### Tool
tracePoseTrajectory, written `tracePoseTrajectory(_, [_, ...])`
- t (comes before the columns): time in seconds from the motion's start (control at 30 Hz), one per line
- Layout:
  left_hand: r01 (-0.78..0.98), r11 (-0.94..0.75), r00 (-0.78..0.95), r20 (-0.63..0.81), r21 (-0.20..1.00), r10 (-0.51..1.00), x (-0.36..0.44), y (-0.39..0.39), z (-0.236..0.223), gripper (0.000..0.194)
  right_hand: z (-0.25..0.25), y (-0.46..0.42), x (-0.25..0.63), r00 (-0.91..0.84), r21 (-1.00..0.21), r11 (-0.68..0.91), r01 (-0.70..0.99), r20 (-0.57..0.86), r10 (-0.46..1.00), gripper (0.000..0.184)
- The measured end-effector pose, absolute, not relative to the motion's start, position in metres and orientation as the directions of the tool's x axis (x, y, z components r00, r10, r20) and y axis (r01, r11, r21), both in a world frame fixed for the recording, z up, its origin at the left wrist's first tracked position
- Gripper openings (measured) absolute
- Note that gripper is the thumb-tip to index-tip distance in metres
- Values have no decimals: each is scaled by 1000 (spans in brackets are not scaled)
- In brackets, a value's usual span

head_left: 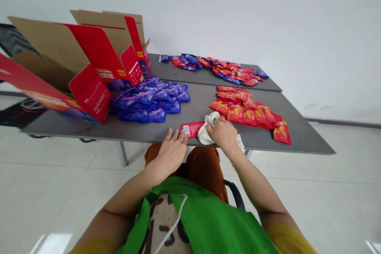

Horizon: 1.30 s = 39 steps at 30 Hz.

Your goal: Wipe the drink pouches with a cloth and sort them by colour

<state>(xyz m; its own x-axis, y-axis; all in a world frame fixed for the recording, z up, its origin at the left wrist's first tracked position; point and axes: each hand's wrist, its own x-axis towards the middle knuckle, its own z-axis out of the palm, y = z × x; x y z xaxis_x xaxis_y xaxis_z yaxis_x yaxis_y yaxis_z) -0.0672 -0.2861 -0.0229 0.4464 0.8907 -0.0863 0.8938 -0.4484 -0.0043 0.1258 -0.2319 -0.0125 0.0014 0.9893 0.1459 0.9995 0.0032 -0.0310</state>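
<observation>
My left hand (173, 152) lies open at the table's near edge, its fingertips beside a flat red sachet (193, 129). My right hand (223, 135) grips a crumpled white cloth (206, 131), which bunches under the fingers and hangs over the edge. Just beyond that hand, a spread of red sachets (241, 111) lies on the grey table (190, 131). To the left, a heap of blue-purple sachets (149, 101) sits well away from both hands.
Open red-and-kraft cardboard cartons (98, 55) stand at the table's left end. A second grey table section (205, 77) behind holds a mixed band of red and blue sachets (214, 67). A chair back (235, 194) shows below right, above a tiled floor.
</observation>
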Motion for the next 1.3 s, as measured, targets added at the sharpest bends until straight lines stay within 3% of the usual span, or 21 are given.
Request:
tracePoseTrajectory(0.1, [904,-426,425,-39,-22,904,-64,-289,-25,57,3,-232,123,-52,-79,68,995,189,981,40])
tracePoseTrajectory(0.23, [920,-388,389,5,45,921,-63,-297,-21,47,6,-242,91,-438,-173,461,870,156,885,41])
tracePoseTrajectory(0.3, [928,-365,366,1,77,931,-65,-300,-19,44,-2,-244,80,-537,-209,544,813,95,838,41])
tracePoseTrajectory(0.4, [923,-372,375,-6,101,927,-68,-300,-18,53,-18,-244,87,-416,-189,428,884,100,904,39])
tracePoseTrajectory(0.5, [915,-386,391,-22,117,920,-71,-296,-21,63,-26,-243,117,-142,-137,164,977,159,977,38])
tracePoseTrajectory(0.57, [916,-377,382,-14,133,924,-74,-292,-23,62,-25,-246,136,11,-123,16,992,214,977,38])
tracePoseTrajectory(0.63, [923,-349,354,-2,163,935,-76,-289,-25,62,-18,-253,148,68,-151,-25,988,286,956,39])
tracePoseTrajectory(0.7, [928,-317,324,-1,193,946,-78,-287,-25,63,-7,-261,147,21,-212,57,976,351,936,40])
tracePoseTrajectory(0.8, [919,-335,343,-4,207,939,-78,-285,-22,58,9,-263,125,-224,-278,341,898,380,897,42])
tracePoseTrajectory(0.87, [917,-349,357,-8,194,934,-78,-285,-19,51,10,-257,104,-419,-281,514,810,335,844,41])
tracePoseTrajectory(0.93, [924,-339,348,-20,176,937,-80,-285,-17,48,2,-247,88,-516,-261,568,781,245,821,37])
tracePoseTrajectory(1.03, [918,-355,369,-60,176,927,-89,-287,-17,63,-15,-240,86,-427,-223,458,861,172,888,34])
tracePoseTrajectory(1.17, [884,-406,435,-89,230,896,-100,-288,-21,88,-27,-243,123,-95,-202,132,970,181,979,35])
tracePoseTrajectory(1.23, [894,-384,402,-33,231,915,-93,-290,-26,85,-26,-246,145,48,-188,-18,982,161,986,38])
tracePoseTrajectory(1.3, [938,-291,283,71,186,957,-78,-292,-34,69,-25,-247,161,131,-181,-106,978,135,982,41])
